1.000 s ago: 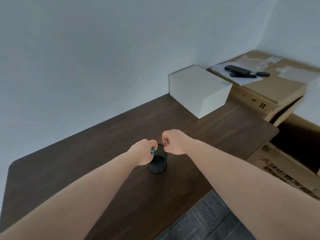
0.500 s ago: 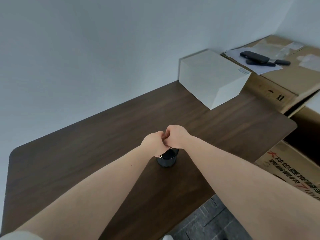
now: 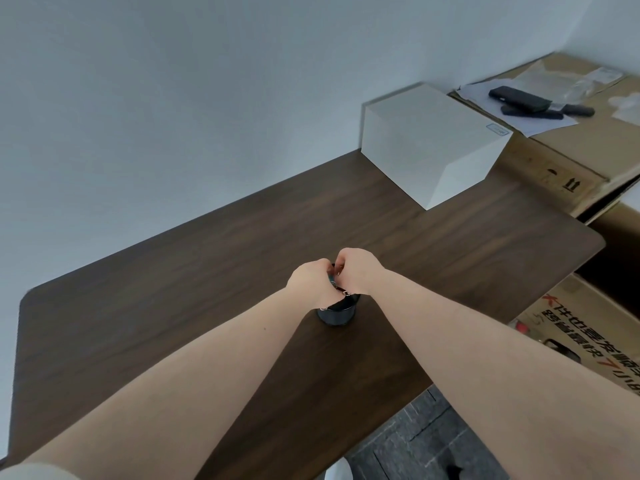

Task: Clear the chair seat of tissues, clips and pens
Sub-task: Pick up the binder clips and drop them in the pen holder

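Note:
A small black cup (image 3: 337, 315) stands on the dark wooden table (image 3: 173, 289). Both my hands hover just over its rim, fingers pinched and nearly touching each other. My left hand (image 3: 308, 284) and my right hand (image 3: 358, 271) each pinch small binder clips (image 3: 334, 281) between the fingertips. Metal clip loops (image 3: 346, 293) show at the cup's rim under my hands. How many clips each hand holds is hidden by the fingers. No chair seat, tissues or pens are in view.
A white box (image 3: 429, 147) sits at the table's far right corner against the wall. Cardboard boxes (image 3: 568, 168) stand to the right, with papers and a dark phone (image 3: 519, 98) on top. Another printed carton (image 3: 588, 334) stands on the floor.
My hands, apart on either side of the cup a second ago, have come together over its rim. The view has shifted slightly, so the cup sits further right.

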